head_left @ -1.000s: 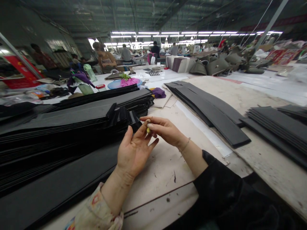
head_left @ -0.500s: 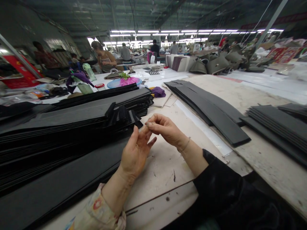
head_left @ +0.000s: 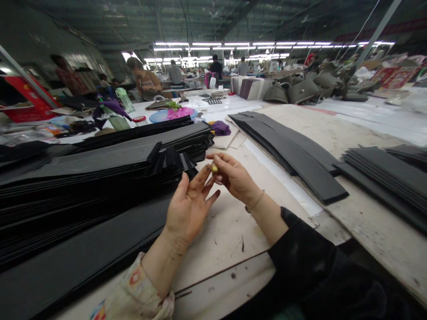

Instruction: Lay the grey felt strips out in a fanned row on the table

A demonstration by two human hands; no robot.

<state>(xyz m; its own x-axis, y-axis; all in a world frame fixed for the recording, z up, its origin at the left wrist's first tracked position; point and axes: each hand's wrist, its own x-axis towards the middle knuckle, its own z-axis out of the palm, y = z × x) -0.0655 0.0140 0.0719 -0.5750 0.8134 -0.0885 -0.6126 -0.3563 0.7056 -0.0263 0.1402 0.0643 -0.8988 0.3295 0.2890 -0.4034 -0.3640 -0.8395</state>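
A thick stack of dark strips [head_left: 93, 191] is the bulkiest thing on the table [head_left: 233, 240]. Short black pieces [head_left: 173, 161] jut from its right end, close behind the left fingertips in this view. Just beyond the stack are a blue basin [head_left: 158, 117] with a pink bag [head_left: 180, 114] and a jar with a red lid [head_left: 139, 120]; off its far right corner lies a purple cloth [head_left: 220, 128]. Well to the right of the stack, past a bare stretch of table, lie several long dark strips [head_left: 293, 155] and, farther right, another dark pile [head_left: 383, 169].

Half a second ago the right fingers closed over the left fingertips and no yellow showed; now the right hand [head_left: 236, 178] has drawn slightly up and away from the stack, and a small yellow piece [head_left: 215, 169] is in sight. Beyond the stack, a person in a reddish top [head_left: 69, 76] has shifted a little rightward.

The yellow piece sits to the right of the stack's end, pinched between the right thumb and fingers. The left hand [head_left: 187, 211] is palm up, fingers spread, its index tip beside the piece; whether they touch is unclear.
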